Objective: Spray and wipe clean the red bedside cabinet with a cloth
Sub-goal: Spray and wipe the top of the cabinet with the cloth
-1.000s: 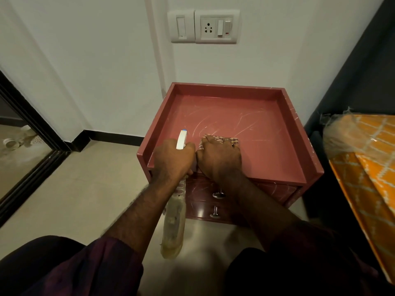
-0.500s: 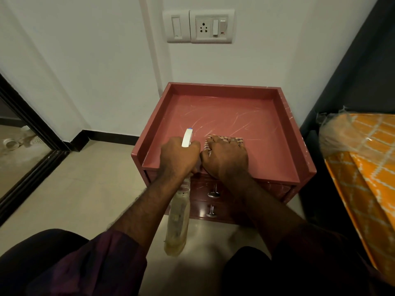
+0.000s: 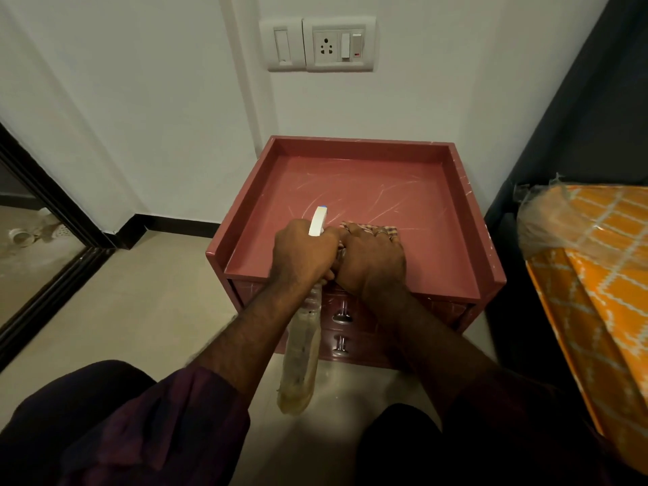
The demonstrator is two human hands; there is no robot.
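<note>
The red bedside cabinet (image 3: 368, 191) stands against the white wall, its tray-like top streaked with pale marks. My left hand (image 3: 301, 254) grips the neck of a clear spray bottle (image 3: 301, 356), whose white nozzle points at the top while the body hangs down in front of the drawers. Right beside it, my right hand (image 3: 371, 261) presses a checked cloth (image 3: 357, 226) onto the front middle of the top; only the cloth's far edge shows past my fingers. The two hands touch.
A bed with an orange patterned cover (image 3: 596, 275) stands close on the right. A switch and socket plate (image 3: 321, 43) sits on the wall above. A dark door frame (image 3: 45, 219) runs along the left, and tiled floor (image 3: 122, 292) lies between.
Both hands have stayed together at the front of the top; the cloth has slid slightly to the right and the view has shifted a little.
</note>
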